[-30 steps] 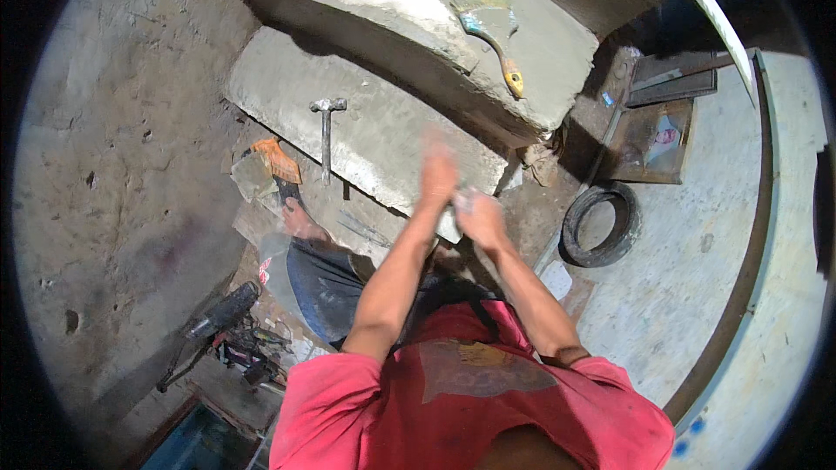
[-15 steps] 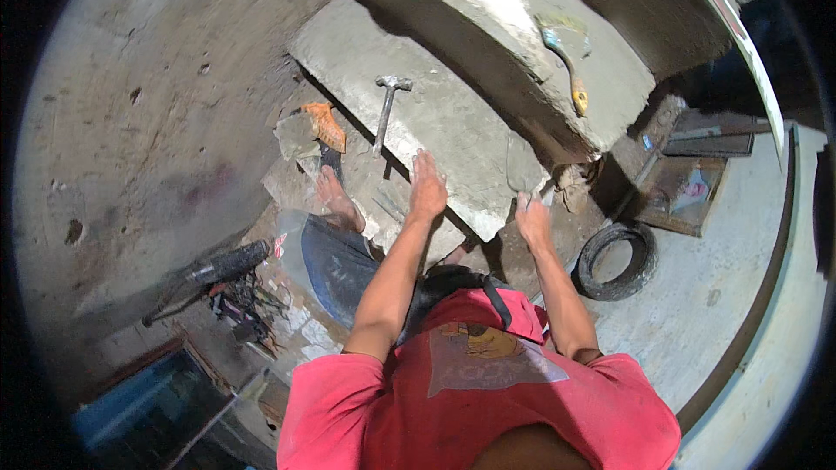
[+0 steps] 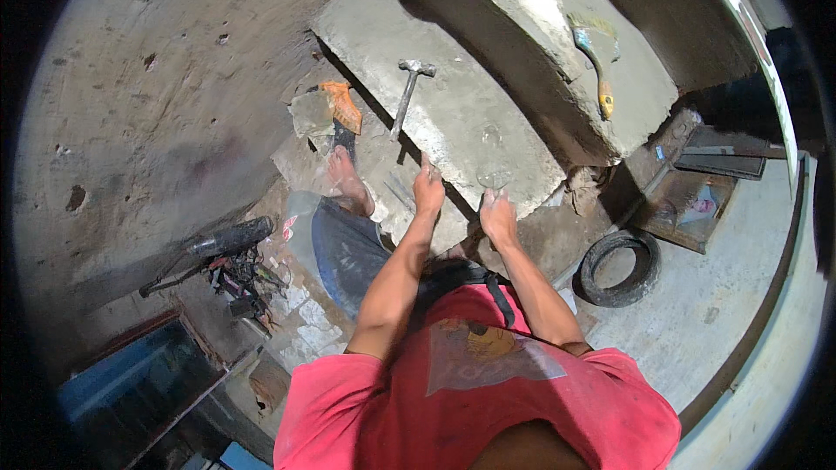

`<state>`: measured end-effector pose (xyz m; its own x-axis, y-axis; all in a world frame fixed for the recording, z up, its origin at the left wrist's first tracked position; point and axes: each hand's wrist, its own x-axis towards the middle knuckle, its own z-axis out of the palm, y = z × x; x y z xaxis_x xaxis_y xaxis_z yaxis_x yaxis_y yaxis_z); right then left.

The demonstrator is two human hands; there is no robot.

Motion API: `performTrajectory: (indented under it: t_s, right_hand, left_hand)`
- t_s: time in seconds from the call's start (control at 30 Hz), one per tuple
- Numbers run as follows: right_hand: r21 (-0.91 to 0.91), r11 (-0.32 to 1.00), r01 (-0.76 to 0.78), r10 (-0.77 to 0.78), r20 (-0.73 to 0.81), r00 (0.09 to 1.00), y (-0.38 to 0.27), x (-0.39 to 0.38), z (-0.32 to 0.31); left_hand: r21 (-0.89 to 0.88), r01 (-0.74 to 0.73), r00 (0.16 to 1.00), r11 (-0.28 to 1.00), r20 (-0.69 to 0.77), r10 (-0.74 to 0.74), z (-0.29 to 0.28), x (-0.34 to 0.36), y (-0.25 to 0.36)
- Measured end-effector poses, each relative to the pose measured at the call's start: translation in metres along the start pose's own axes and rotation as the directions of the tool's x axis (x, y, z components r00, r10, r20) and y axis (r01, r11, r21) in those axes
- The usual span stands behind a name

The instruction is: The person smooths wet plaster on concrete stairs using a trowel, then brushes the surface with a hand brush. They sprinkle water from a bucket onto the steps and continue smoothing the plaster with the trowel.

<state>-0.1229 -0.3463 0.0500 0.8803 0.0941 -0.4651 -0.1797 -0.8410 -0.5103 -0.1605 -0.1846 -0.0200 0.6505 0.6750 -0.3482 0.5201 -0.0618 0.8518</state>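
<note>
Your right hand (image 3: pixel 499 219): fingers curled closed around the near end of a grey flat tool (image 3: pixel 495 177), which reaches over the front part of a grey slab (image 3: pixel 461 104); the tool's outline blends with the slab and is hard to make out. Your left hand (image 3: pixel 428 189): at the slab's front edge, left of the right hand and apart from it, fingers pointing away from you; how far it is open, and whether it holds anything, you cannot tell from this view. Hammer (image 3: pixel 406 103): one, lying on the slab, head away from you, handle end at the front edge. Upper ledge (image 3: pixel 631 91): grey, behind the slab and higher. Brush (image 3: pixel 595 65): one, on the upper ledge, handle yellow at its tip. Orange fringed object (image 3: pixel 344 106): one, left of the slab, near your bare foot (image 3: pixel 348 178). Black ring (image 3: pixel 592 278): one, tyre-like, lying flat to the right of your right forearm. Framed picture (image 3: pixel 688 209): one, beyond the ring. Pitted wall (image 3: pixel 174 122): brown-grey, at far left.
</note>
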Motion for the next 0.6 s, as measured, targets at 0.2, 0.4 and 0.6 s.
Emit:
performTrajectory:
  t_s: [0.2, 0.4, 0.6]
  right_hand:
    - [0.012, 0.969, 0.246, -0.245, 0.143, 0.959, -0.044, 0.012, 0.044]
    - [-0.07, 0.967, 0.243, -0.237, 0.084, 0.968, -0.024, 0.002, 0.02]
    - [-0.089, 0.915, 0.394, -0.366, 0.235, 0.901, -0.07, 0.025, 0.051]
  left_hand:
    - [-0.744, 0.176, 0.955, 0.645, -0.031, -0.295, 0.007, 0.021, 0.002]
    - [-0.668, 0.238, 0.952, 0.706, 0.016, -0.306, -0.003, 0.035, 0.003]
    - [-0.573, 0.256, 0.954, 0.779, 0.023, -0.297, 0.001, 0.046, -0.008]
